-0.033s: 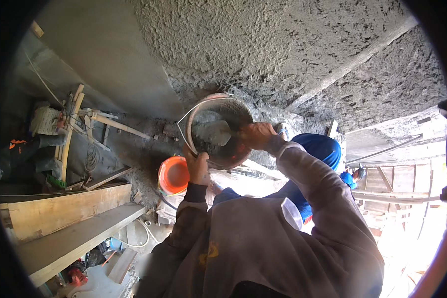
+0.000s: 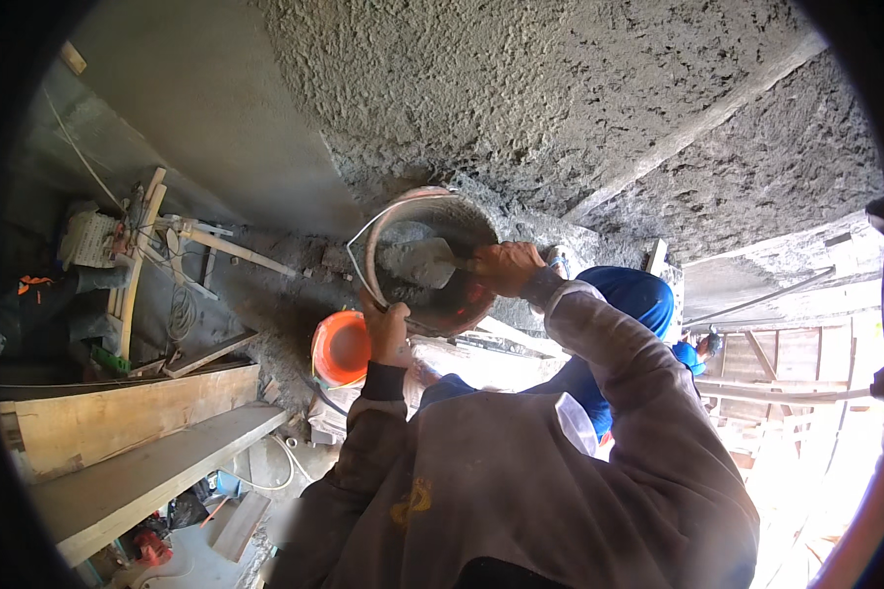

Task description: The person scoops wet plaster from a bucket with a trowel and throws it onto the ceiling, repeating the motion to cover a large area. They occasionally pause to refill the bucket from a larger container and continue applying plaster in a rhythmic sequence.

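Observation:
A round mortar-crusted bucket (image 2: 371,257) with a wire handle tilts in front of me, its mouth facing up toward my view. My left hand (image 2: 391,334) is closed on its near left rim. On the other side, my right hand (image 2: 508,268) wraps round the handle of a trowel (image 2: 428,261), mostly hidden by the fingers. The grey blade lies inside the bucket against wet mortar (image 2: 398,236). Just left of my left forearm stands a smaller orange bucket (image 2: 341,346) with grey liquid in it.
Rough grey render covers the wall (image 2: 521,88) ahead, with a smoother patch (image 2: 216,108) to its left. Timber planks (image 2: 147,407) and a wooden frame (image 2: 142,265) stand at left, with a hose (image 2: 290,466) below. Another person in blue (image 2: 690,353) is far right.
The trowel blade has shifted slightly within the bucket, and a little more of its shank shows. Both hands keep their holds, almost unmoved.

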The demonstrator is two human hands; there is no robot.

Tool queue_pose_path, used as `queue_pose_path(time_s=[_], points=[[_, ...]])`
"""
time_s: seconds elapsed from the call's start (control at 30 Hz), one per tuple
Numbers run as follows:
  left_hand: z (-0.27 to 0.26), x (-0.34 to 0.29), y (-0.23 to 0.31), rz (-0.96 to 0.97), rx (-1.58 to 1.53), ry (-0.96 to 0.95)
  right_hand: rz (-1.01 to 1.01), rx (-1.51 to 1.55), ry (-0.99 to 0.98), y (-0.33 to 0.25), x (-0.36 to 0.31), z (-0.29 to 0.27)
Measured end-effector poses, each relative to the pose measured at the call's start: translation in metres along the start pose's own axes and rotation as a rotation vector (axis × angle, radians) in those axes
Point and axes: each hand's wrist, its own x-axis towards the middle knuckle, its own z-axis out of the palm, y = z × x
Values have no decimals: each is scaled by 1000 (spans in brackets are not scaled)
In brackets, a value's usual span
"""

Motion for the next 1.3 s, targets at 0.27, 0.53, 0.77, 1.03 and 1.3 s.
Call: queue_pose_path(time_s=[0.27, 0.53, 0.77, 1.03, 1.3], points=[[-29, -6, 20, -158, -357, 130, 6, -69, 66, -2, -2, -49], [-130, -27, -46, -1, 23, 232, -558, 259, -229, -1, 20, -172], [-124, -83, -51, 132, 23, 457, -4, 554, -490, 64, 206, -191], [-75, -85, -5, 20, -219, 410, -285, 421, 244, 109, 132, -331], [-16, -20, 11, 121, -114, 301, -356, -503, -90, 2, 53, -140]])
